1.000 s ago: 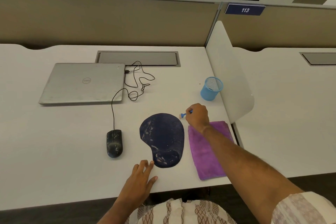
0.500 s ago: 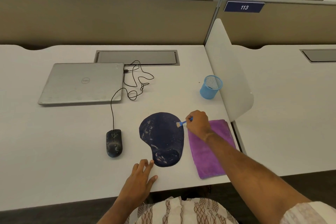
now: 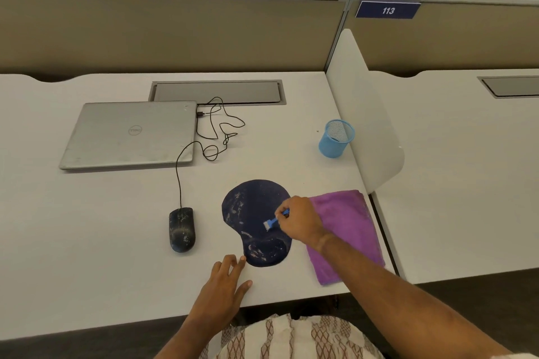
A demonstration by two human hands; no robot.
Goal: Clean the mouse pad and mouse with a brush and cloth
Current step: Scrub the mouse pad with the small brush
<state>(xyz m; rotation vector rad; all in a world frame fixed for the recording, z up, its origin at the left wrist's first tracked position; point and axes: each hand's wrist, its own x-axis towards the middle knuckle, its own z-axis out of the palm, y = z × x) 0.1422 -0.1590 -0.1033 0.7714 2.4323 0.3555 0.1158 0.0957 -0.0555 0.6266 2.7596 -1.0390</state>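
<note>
A dark blue mouse pad [image 3: 250,213] with pale dusty smears lies on the white desk [image 3: 102,242]. My right hand [image 3: 300,223] grips a small blue brush [image 3: 274,221], its white bristles on the pad's right half. My left hand [image 3: 224,283] lies flat on the desk with straight fingers, fingertips at the pad's near edge. A black wired mouse [image 3: 181,229], also dusty, sits left of the pad. A purple cloth [image 3: 350,230] lies right of the pad, partly under my right forearm.
A closed silver laptop [image 3: 131,134] lies at the back left, with the mouse cable [image 3: 215,131] looped beside it. A blue mesh cup [image 3: 336,138] stands at the back right beside a white divider panel [image 3: 364,114]. A grey cable hatch [image 3: 217,92] sits behind.
My right hand has brought the brush from beyond the pad's upper right edge down onto the pad's surface. My left hand has stayed in place.
</note>
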